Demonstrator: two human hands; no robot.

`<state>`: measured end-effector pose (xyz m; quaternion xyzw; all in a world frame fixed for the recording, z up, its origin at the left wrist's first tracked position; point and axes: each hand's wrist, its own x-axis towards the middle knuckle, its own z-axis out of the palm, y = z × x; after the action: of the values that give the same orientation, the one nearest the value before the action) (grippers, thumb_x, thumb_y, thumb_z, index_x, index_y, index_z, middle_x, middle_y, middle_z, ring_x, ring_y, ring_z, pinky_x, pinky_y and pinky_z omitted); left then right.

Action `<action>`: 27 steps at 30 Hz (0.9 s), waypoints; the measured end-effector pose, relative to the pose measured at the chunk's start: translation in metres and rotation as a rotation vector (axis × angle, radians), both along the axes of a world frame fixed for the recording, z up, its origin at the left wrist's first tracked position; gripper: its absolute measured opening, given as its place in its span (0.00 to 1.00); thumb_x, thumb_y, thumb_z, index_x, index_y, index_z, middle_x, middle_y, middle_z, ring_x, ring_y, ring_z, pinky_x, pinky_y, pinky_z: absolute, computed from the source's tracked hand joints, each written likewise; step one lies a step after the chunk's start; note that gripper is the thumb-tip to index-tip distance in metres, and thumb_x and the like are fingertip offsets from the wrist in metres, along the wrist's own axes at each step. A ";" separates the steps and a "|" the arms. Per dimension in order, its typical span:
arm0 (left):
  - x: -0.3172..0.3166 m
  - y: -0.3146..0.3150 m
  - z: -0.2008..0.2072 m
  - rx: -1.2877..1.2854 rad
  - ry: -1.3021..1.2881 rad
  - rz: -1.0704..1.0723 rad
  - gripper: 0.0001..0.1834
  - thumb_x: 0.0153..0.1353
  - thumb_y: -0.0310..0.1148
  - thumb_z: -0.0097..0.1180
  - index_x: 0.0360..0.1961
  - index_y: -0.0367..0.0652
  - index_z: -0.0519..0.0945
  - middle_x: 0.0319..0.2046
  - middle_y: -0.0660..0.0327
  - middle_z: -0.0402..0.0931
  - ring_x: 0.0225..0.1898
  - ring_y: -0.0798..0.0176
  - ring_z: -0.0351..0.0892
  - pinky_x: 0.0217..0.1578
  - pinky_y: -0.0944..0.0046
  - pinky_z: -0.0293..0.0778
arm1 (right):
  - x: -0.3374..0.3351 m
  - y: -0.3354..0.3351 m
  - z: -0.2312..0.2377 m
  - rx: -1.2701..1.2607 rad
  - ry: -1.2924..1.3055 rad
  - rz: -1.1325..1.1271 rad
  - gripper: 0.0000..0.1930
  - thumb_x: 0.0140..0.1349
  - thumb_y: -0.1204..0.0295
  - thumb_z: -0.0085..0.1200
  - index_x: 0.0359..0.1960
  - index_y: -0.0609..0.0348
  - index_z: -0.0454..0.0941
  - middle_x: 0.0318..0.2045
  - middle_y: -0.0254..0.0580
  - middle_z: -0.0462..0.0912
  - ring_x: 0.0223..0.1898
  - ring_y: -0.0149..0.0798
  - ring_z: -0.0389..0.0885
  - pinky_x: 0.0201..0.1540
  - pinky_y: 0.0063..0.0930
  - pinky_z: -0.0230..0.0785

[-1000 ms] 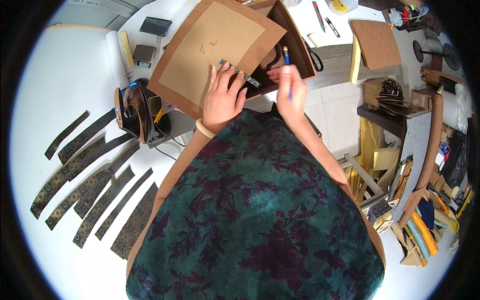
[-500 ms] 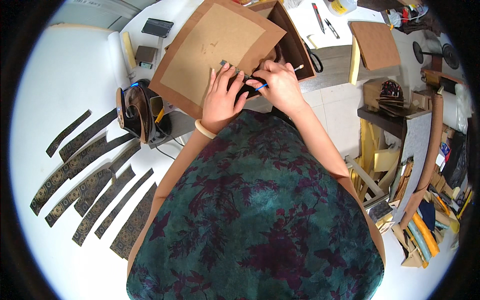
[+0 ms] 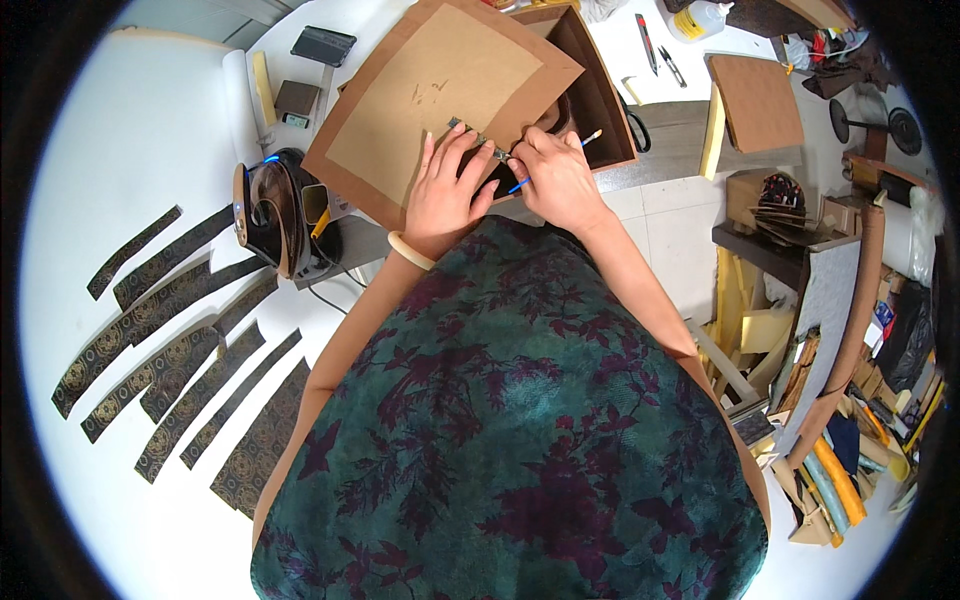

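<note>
A flat board (image 3: 437, 75) with a tan middle and a brown border lies tilted over a dark brown open box (image 3: 606, 100). A narrow dark patterned strip (image 3: 499, 155) runs along the board's lower right part. Fingers spread, my left hand (image 3: 448, 190) lies flat on the board, its fingertips against the strip. My right hand (image 3: 556, 178) is closed around a slim brush (image 3: 590, 138) with a blue handle and a pale tip. Its thumb and forefinger are at the strip's right end; whether they pinch it, I cannot tell.
Dark patterned strips (image 3: 185, 345) lie on the white surface at left, near a brown bag-like object (image 3: 272, 215). A red cutter (image 3: 646, 42), a glue bottle (image 3: 700, 20) and black-handled scissors (image 3: 637, 130) are beyond the box. A brown panel (image 3: 755, 97) and crowded shelves stand at right.
My right hand has shifted slightly away from the left, so more of the strip shows between them. The brush is still in it. My left hand stays spread on the board.
</note>
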<state>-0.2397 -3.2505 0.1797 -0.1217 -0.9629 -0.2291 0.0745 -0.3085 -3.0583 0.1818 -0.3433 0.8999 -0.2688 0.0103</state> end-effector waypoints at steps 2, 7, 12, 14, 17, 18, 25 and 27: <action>0.000 -0.002 -0.004 0.015 0.006 0.000 0.27 0.60 0.36 0.63 0.61 0.45 0.75 0.60 0.51 0.67 0.69 0.46 0.62 0.70 0.35 0.54 | -0.001 0.001 -0.003 -0.022 -0.012 0.009 0.07 0.64 0.68 0.56 0.31 0.58 0.79 0.33 0.42 0.75 0.38 0.45 0.80 0.43 0.40 0.60; -0.002 -0.003 -0.007 0.011 0.005 0.002 0.27 0.60 0.36 0.62 0.61 0.45 0.75 0.61 0.52 0.67 0.69 0.46 0.62 0.70 0.34 0.54 | -0.002 0.002 -0.006 -0.041 -0.031 0.010 0.08 0.65 0.68 0.56 0.30 0.59 0.79 0.32 0.43 0.74 0.36 0.46 0.79 0.43 0.40 0.59; -0.002 -0.003 -0.007 0.010 0.002 0.010 0.27 0.59 0.35 0.62 0.61 0.45 0.75 0.61 0.52 0.67 0.70 0.46 0.61 0.70 0.33 0.54 | -0.002 0.000 -0.007 -0.024 -0.065 0.000 0.09 0.65 0.67 0.56 0.30 0.58 0.80 0.31 0.43 0.75 0.35 0.46 0.80 0.43 0.40 0.60; -0.002 -0.003 -0.008 0.010 0.003 0.011 0.27 0.59 0.36 0.62 0.61 0.45 0.75 0.61 0.52 0.67 0.70 0.45 0.61 0.70 0.33 0.54 | -0.003 0.000 -0.006 -0.016 -0.070 -0.001 0.09 0.65 0.67 0.56 0.30 0.58 0.80 0.30 0.43 0.76 0.35 0.46 0.80 0.43 0.40 0.60; -0.001 -0.003 -0.008 0.014 0.004 0.010 0.27 0.60 0.36 0.62 0.62 0.45 0.75 0.61 0.52 0.67 0.70 0.45 0.61 0.70 0.33 0.53 | -0.002 -0.001 -0.004 -0.006 -0.092 -0.011 0.08 0.65 0.67 0.56 0.30 0.58 0.80 0.30 0.42 0.76 0.35 0.46 0.81 0.43 0.40 0.61; -0.001 -0.004 -0.007 -0.005 0.002 -0.003 0.28 0.60 0.36 0.62 0.63 0.47 0.75 0.61 0.52 0.68 0.70 0.45 0.61 0.70 0.33 0.53 | -0.002 -0.001 -0.005 -0.012 -0.091 -0.012 0.08 0.65 0.68 0.56 0.30 0.58 0.80 0.30 0.42 0.76 0.35 0.47 0.80 0.42 0.40 0.61; -0.002 -0.012 0.007 -0.096 -0.034 -0.091 0.31 0.62 0.37 0.61 0.68 0.57 0.72 0.62 0.52 0.68 0.71 0.46 0.61 0.70 0.31 0.49 | -0.007 0.011 -0.007 -0.083 -0.055 -0.058 0.07 0.66 0.68 0.55 0.33 0.56 0.82 0.31 0.41 0.78 0.35 0.46 0.80 0.42 0.40 0.63; -0.002 -0.013 0.006 -0.098 -0.037 -0.095 0.31 0.62 0.37 0.61 0.68 0.58 0.72 0.62 0.52 0.68 0.71 0.46 0.61 0.70 0.31 0.49 | -0.010 0.016 -0.004 -0.098 -0.074 -0.080 0.09 0.66 0.66 0.55 0.34 0.55 0.84 0.31 0.41 0.79 0.35 0.47 0.81 0.43 0.41 0.64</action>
<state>-0.2417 -3.2634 0.1861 -0.1667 -0.9672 -0.1873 0.0396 -0.3183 -3.0422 0.1774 -0.2969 0.8978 -0.3250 0.0160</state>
